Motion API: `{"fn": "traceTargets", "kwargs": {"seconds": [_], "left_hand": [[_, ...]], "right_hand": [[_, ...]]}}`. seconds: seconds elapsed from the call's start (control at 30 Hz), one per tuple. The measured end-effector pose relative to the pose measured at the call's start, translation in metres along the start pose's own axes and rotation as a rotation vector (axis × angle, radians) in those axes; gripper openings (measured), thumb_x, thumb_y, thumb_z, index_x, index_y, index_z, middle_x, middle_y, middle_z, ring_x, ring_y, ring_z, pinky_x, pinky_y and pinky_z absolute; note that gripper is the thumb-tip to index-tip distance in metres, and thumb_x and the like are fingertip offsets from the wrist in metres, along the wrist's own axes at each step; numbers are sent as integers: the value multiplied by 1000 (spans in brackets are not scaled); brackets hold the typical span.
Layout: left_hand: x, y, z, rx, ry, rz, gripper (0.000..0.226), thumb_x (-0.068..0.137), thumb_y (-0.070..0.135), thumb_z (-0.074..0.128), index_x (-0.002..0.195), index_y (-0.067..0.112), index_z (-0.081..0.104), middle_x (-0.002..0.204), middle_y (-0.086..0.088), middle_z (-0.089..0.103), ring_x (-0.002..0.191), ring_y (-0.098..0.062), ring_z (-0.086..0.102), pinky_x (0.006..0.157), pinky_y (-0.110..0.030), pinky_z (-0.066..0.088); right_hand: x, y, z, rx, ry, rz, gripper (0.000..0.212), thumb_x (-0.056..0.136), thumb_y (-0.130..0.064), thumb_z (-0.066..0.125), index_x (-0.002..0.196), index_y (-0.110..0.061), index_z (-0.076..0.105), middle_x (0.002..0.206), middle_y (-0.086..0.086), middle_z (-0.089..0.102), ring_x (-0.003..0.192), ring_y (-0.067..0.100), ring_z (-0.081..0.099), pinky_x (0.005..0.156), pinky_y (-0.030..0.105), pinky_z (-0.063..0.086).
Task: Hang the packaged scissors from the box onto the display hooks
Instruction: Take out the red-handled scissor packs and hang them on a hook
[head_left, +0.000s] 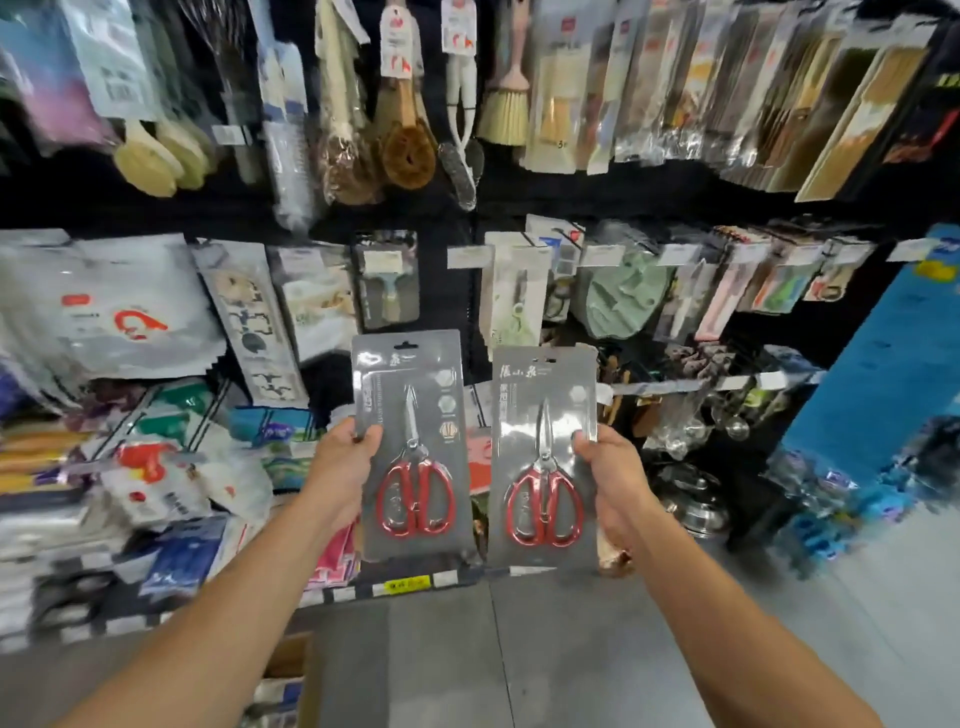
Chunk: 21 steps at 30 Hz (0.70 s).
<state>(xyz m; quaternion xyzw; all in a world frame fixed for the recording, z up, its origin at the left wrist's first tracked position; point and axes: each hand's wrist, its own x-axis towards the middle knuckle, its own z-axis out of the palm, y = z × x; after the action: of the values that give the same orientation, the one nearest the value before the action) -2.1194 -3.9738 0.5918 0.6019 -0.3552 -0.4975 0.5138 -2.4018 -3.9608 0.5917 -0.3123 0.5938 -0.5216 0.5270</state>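
Note:
I hold two grey blister packs of red-handled scissors upright, side by side, in front of the display wall. My left hand (340, 467) grips the left edge of the left scissors pack (415, 447). The right scissors pack (543, 457) is gripped at its right edge by my right hand (610, 475). Each pack has a hang slot at its top. Behind and just above them the black display panel (452, 306) shows a gap between hanging goods. A corner of the cardboard box (288, 670) shows at the bottom, left of centre.
Brushes (410, 145) and packaged chopsticks (769, 104) hang on the top row. Packaged kitchen tools hang on the middle row with white price tags (470, 256). Stacked packets fill the shelf at left (156, 467). A blue carton (883, 374) stands at right. Grey floor (519, 649) lies below.

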Motion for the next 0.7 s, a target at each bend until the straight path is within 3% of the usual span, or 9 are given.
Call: {"fn": "traceTargets", "kwargs": {"seconds": [0.07, 0.13, 0.17, 0.23, 0.3, 0.37, 0.5, 0.6, 0.7], "left_hand": [[29, -3, 0, -3, 13, 12, 19, 92, 24, 61, 110, 18, 66, 113, -7, 71, 99, -22, 67, 94, -39, 52], [54, -8, -5, -3, 17, 23, 13, 89, 28, 62, 99, 21, 66, 110, -7, 71, 102, -26, 66, 99, -46, 50], [57, -3, -5, -15, 0, 31, 6, 93, 24, 59, 94, 22, 65, 106, -7, 70, 100, -25, 65, 99, -45, 50], [60, 16, 0, -23, -17, 47, 13, 99, 15, 52, 93, 20, 62, 107, -9, 68, 99, -24, 63, 98, -42, 50], [72, 25, 6, -24, -7, 36, 16, 100, 10, 49, 94, 18, 61, 103, -7, 67, 99, -23, 62, 100, -42, 49], [86, 26, 10, 7, 29, 15, 18, 100, 8, 49, 92, 18, 61, 97, -4, 68, 95, -22, 63, 100, -42, 49], [106, 28, 27, 17, 34, -5, 19, 100, 8, 49, 113, 8, 62, 115, -15, 69, 103, -29, 65, 97, -45, 52], [120, 28, 43, 10, 53, -6, 16, 101, 9, 48, 107, 13, 62, 109, -10, 70, 99, -25, 65, 94, -42, 53], [135, 28, 55, 5, 60, -12, 17, 101, 9, 48, 102, 17, 63, 105, -6, 71, 99, -24, 66, 94, -41, 52]], "right_hand": [[24, -8, 12, 5, 23, -19, 14, 95, -16, 58, 84, -18, 66, 68, 0, 60, 57, 12, 50, 57, 29, 43], [50, -11, 27, -12, -5, -62, 12, 94, -19, 60, 85, -17, 68, 71, -1, 64, 63, 13, 54, 62, 29, 45], [61, -9, 34, -16, -20, -80, 11, 94, -18, 60, 89, -15, 69, 77, 0, 68, 69, 15, 60, 66, 30, 49], [81, -9, 47, -2, -54, -94, 11, 95, -14, 58, 93, -14, 69, 83, -1, 73, 72, 13, 67, 68, 28, 56], [97, -9, 59, 21, -58, -83, 15, 95, -11, 57, 84, -18, 65, 73, -4, 70, 63, 10, 65, 61, 26, 54], [115, -9, 64, 36, -55, -44, 21, 94, -9, 58, 76, -20, 61, 65, -5, 64, 59, 12, 56, 61, 32, 47], [147, -13, 62, -22, -87, -30, 23, 94, -13, 58, 75, -23, 63, 66, -5, 57, 59, 9, 47, 58, 28, 39], [173, -23, 60, -58, -137, -36, 15, 95, -14, 58, 81, -20, 63, 68, -6, 61, 68, 10, 49, 70, 31, 43], [195, -35, 56, -87, -190, -17, 9, 93, -10, 58, 89, -16, 63, 79, -2, 64, 83, 19, 56, 87, 42, 45]]}}
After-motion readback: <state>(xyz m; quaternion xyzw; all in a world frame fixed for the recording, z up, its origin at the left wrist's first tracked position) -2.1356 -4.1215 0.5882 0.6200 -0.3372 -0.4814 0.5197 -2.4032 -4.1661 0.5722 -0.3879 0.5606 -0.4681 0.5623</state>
